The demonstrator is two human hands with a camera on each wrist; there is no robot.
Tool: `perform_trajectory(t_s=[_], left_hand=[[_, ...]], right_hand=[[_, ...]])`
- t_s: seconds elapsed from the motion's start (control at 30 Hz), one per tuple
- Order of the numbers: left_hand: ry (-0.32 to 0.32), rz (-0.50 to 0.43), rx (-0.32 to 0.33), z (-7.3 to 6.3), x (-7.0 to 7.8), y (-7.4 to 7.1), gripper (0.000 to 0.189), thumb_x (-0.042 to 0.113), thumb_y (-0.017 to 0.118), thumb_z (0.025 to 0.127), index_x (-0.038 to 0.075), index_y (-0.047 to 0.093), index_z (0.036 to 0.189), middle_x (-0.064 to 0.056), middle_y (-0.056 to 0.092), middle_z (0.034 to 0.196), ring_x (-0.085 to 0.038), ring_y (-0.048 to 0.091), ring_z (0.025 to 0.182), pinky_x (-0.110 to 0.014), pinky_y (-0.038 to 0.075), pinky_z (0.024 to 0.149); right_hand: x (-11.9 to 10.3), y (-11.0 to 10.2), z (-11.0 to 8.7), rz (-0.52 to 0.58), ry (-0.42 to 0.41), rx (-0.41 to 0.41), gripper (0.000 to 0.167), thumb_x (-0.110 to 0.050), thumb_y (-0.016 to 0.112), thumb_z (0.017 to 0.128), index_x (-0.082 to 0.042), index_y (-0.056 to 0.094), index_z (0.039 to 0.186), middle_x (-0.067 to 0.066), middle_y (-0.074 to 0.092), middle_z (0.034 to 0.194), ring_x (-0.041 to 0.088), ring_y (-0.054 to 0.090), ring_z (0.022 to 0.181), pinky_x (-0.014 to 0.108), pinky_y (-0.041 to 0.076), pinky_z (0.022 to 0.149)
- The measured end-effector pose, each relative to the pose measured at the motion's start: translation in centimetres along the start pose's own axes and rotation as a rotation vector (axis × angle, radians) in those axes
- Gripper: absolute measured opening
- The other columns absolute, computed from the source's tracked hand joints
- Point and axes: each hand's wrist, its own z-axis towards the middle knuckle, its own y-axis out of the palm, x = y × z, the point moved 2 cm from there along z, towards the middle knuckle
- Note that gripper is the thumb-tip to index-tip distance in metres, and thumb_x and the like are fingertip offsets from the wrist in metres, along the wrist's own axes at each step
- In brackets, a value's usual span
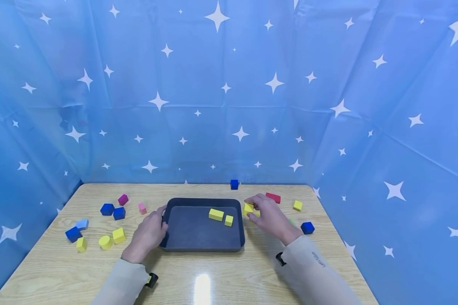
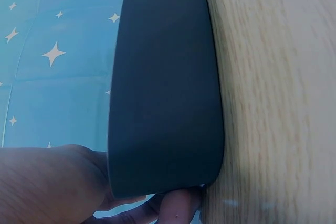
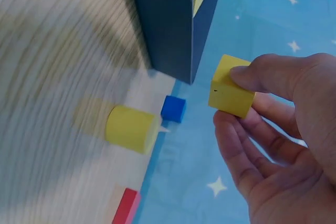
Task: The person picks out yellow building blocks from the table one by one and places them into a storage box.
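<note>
A dark grey tray (image 1: 191, 231) sits mid-table with a yellow rectangular block (image 1: 216, 214) and a small yellow cube (image 1: 228, 220) inside. My left hand (image 1: 148, 233) grips the tray's left side; in the left wrist view its fingers (image 2: 178, 205) curl at the tray's end wall. Just beyond the tray's right rim, my right hand (image 1: 270, 214) pinches a yellow block (image 3: 231, 88) between thumb and fingers, raised off the tabletop. Below that hand a yellow cylinder (image 3: 131, 129) rests on the table, mostly hidden by the hand in the head view.
On the left lie several blue blocks (image 1: 107, 209), a magenta block (image 1: 123, 199), a pink block (image 1: 142, 208) and yellow pieces (image 1: 105, 242). A blue cube (image 1: 234, 184) stands at the back edge. Rightward are a red block (image 1: 273, 198), yellow cube (image 1: 297, 205) and blue block (image 1: 307, 228).
</note>
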Motion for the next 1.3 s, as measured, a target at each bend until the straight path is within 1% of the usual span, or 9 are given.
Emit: perform_trajectory(t_s=[0.37, 0.53, 0.63, 0.8, 0.87, 1.0, 1.07, 1.2, 1.3], left_hand=[[0.004, -0.002, 0.005, 0.0, 0.1, 0.2, 0.066, 0.009, 0.067, 0.113, -0.002, 0.046, 0.175, -0.03, 0.072, 0.144, -0.029, 0.071, 0.097, -0.049, 0.066, 0.082], [0.004, -0.01, 0.008, 0.0, 0.1, 0.2, 0.066, 0.009, 0.066, 0.113, -0.001, 0.046, 0.175, -0.029, 0.073, 0.141, -0.028, 0.069, 0.092, -0.044, 0.061, 0.075], [-0.001, -0.007, 0.012, 0.0, 0.0, 0.1, 0.066, 0.008, 0.067, 0.113, -0.001, 0.046, 0.175, -0.029, 0.073, 0.141, -0.028, 0.069, 0.092, -0.045, 0.061, 0.076], [0.004, -0.003, 0.012, -0.1, 0.0, 0.1, 0.065, 0.008, 0.067, 0.113, -0.002, 0.046, 0.174, -0.03, 0.073, 0.141, -0.029, 0.072, 0.095, -0.049, 0.065, 0.08], [0.003, -0.004, 0.005, 0.1, 0.2, 0.1, 0.065, 0.008, 0.067, 0.113, -0.003, 0.046, 0.174, -0.031, 0.073, 0.141, -0.029, 0.072, 0.094, -0.049, 0.066, 0.08], [-0.009, 0.018, -0.009, 0.2, 0.7, 0.0, 0.065, 0.008, 0.067, 0.112, -0.005, 0.046, 0.173, -0.032, 0.075, 0.14, -0.029, 0.071, 0.092, -0.05, 0.066, 0.079], [-0.013, 0.033, -0.02, 0.2, 1.0, -0.2, 0.065, 0.008, 0.067, 0.112, -0.005, 0.046, 0.173, -0.032, 0.075, 0.139, -0.03, 0.071, 0.092, -0.052, 0.066, 0.08], [-0.015, 0.044, -0.032, 0.2, 1.3, -0.5, 0.066, 0.007, 0.066, 0.112, -0.006, 0.045, 0.173, -0.033, 0.074, 0.143, -0.031, 0.073, 0.095, -0.057, 0.068, 0.084], [-0.005, 0.044, -0.032, 0.0, 1.2, -0.6, 0.065, 0.007, 0.066, 0.112, -0.007, 0.045, 0.172, -0.034, 0.074, 0.143, -0.031, 0.074, 0.096, -0.057, 0.067, 0.083]], right_hand=[[-2.3, 0.4, 0.6, -0.016, -0.091, -0.063, 0.047, -0.009, 0.088, 0.104, -0.003, 0.076, 0.149, 0.01, 0.078, 0.13, 0.026, 0.076, 0.111, 0.044, 0.069, 0.099], [-3.2, 0.7, 0.8, -0.031, -0.149, -0.095, 0.047, -0.009, 0.087, 0.105, -0.003, 0.076, 0.149, 0.01, 0.077, 0.128, 0.028, 0.077, 0.107, 0.04, 0.069, 0.092], [-3.8, 1.0, 1.1, -0.038, -0.165, -0.126, 0.045, -0.01, 0.087, 0.105, -0.004, 0.076, 0.149, 0.011, 0.077, 0.131, 0.026, 0.076, 0.106, 0.038, 0.07, 0.091], [-4.7, 1.6, 1.4, -0.06, -0.167, -0.175, 0.043, -0.009, 0.087, 0.105, -0.004, 0.078, 0.146, 0.011, 0.077, 0.13, 0.019, 0.072, 0.1, 0.034, 0.07, 0.089], [-4.9, 1.7, 1.4, -0.06, -0.168, -0.193, 0.042, -0.008, 0.087, 0.105, -0.004, 0.078, 0.146, 0.011, 0.077, 0.13, 0.02, 0.074, 0.102, 0.035, 0.07, 0.091], [-5.4, 1.9, 1.4, -0.062, -0.185, -0.222, 0.041, -0.008, 0.087, 0.105, -0.004, 0.078, 0.145, 0.012, 0.077, 0.133, 0.027, 0.077, 0.112, 0.04, 0.071, 0.1], [-5.7, 2.0, 1.4, -0.078, -0.197, -0.232, 0.04, -0.009, 0.087, 0.105, -0.005, 0.078, 0.144, 0.011, 0.078, 0.133, 0.026, 0.077, 0.114, 0.041, 0.071, 0.102], [-6.5, 2.3, 1.6, -0.118, -0.231, -0.255, 0.038, -0.009, 0.087, 0.105, -0.007, 0.078, 0.141, 0.009, 0.078, 0.132, 0.021, 0.077, 0.112, 0.039, 0.07, 0.103], [-7.1, 2.6, 1.8, -0.159, -0.256, -0.278, 0.037, -0.008, 0.088, 0.103, -0.007, 0.078, 0.139, 0.01, 0.079, 0.132, 0.022, 0.078, 0.112, 0.038, 0.07, 0.102]])
